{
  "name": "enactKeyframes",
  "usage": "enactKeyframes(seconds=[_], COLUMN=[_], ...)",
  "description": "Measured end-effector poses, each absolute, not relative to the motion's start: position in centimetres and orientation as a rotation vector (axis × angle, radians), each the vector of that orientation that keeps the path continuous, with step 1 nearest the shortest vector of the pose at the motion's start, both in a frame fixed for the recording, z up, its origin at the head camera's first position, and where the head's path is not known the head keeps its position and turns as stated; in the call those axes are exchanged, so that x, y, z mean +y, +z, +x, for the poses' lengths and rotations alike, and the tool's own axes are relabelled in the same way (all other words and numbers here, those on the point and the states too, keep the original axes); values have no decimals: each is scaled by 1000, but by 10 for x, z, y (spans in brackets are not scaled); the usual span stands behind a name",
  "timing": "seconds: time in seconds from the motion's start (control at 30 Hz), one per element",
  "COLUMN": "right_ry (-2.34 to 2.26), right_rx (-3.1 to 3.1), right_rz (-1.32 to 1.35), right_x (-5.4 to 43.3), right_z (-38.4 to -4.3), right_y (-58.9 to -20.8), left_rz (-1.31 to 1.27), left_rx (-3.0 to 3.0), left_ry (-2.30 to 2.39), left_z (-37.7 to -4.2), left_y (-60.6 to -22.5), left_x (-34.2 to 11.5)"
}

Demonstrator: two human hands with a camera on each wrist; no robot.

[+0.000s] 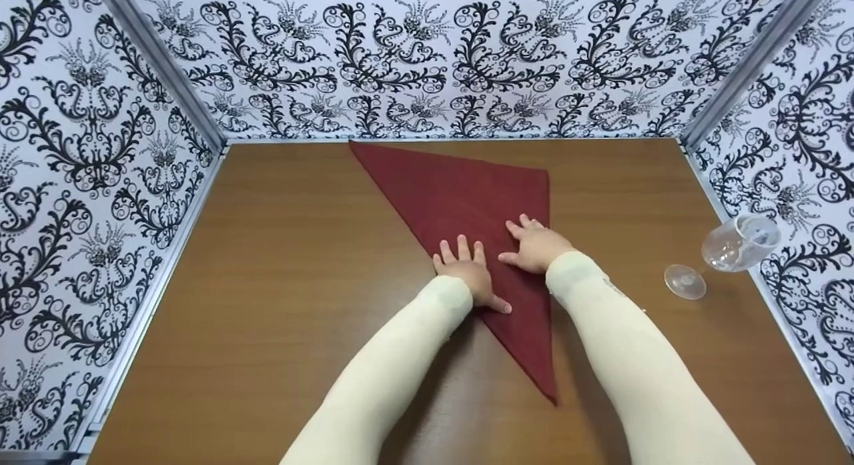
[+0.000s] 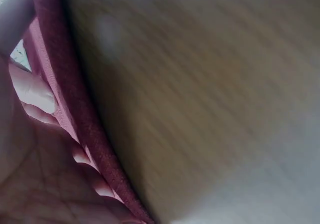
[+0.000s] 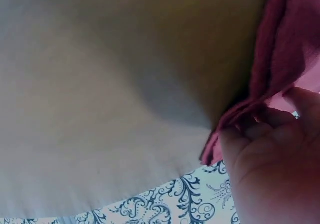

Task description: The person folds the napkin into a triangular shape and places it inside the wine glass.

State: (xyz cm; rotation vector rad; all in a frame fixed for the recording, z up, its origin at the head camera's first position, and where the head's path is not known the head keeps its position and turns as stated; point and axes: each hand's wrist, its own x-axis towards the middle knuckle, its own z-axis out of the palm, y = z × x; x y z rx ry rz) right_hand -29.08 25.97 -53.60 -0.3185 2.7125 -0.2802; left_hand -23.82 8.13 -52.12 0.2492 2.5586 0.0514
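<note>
Red cloth (image 1: 460,191) beneath both hands (image 1: 469,277) (image 1: 537,246)

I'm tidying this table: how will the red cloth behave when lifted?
The red cloth will probably droop, as its folded edge curves softly. It looks thin, so likely light. Its layers, visible by the right hand, may slip apart.

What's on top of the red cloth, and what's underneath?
The left hand and right hand are on the red cloth, the left across its slanting edge. Brown table shows beside it; whatever is directly beneath is covered and cannot be seen.
</note>
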Motion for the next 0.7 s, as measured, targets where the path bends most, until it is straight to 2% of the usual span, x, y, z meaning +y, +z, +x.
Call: enactKeyframes(seconds=[0.43,0.7], right_ry=[-261,-281], right_rx=[2716,2793], right_rz=[-281,-266], right_x=[258,255], right_z=[-282,-292], right_y=[-539,-521], left_rz=[284,251], left_rx=[2550,2550], left_ry=[64,9], left_z=[-240,-240], left_y=[-520,-504], left_x=[75,87])
